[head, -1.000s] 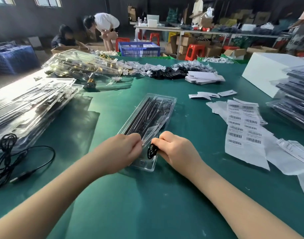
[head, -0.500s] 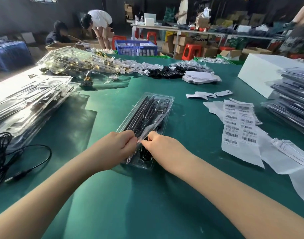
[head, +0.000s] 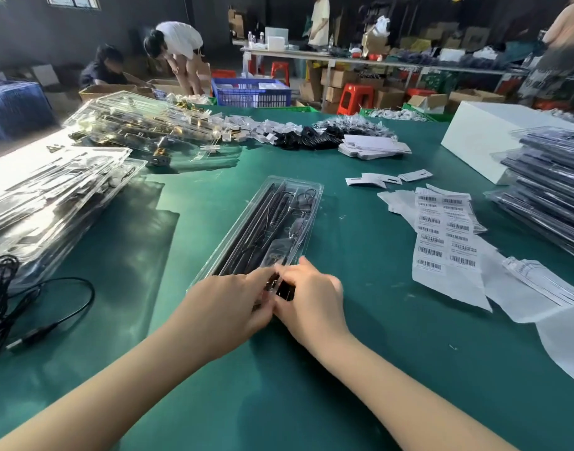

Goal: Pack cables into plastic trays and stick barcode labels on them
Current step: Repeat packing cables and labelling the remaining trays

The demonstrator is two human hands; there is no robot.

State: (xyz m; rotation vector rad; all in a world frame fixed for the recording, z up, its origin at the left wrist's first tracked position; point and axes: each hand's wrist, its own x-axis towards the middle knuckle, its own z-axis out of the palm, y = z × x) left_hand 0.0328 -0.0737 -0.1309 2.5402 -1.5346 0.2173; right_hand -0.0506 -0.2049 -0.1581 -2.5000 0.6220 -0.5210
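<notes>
Both of my hands, left hand (head: 228, 305) and right hand (head: 306, 296), now press curled fingers on the near end of the clear tray (head: 272, 229), mid-tabletop (head: 360, 369); their grip is hidden. Barcode labels (head: 443, 232) lie right, print unreadable. Since before, the hands moved closer together.

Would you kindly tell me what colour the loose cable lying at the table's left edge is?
Black. The loose cable shows clearly in the head view, lying on the green table.
</notes>
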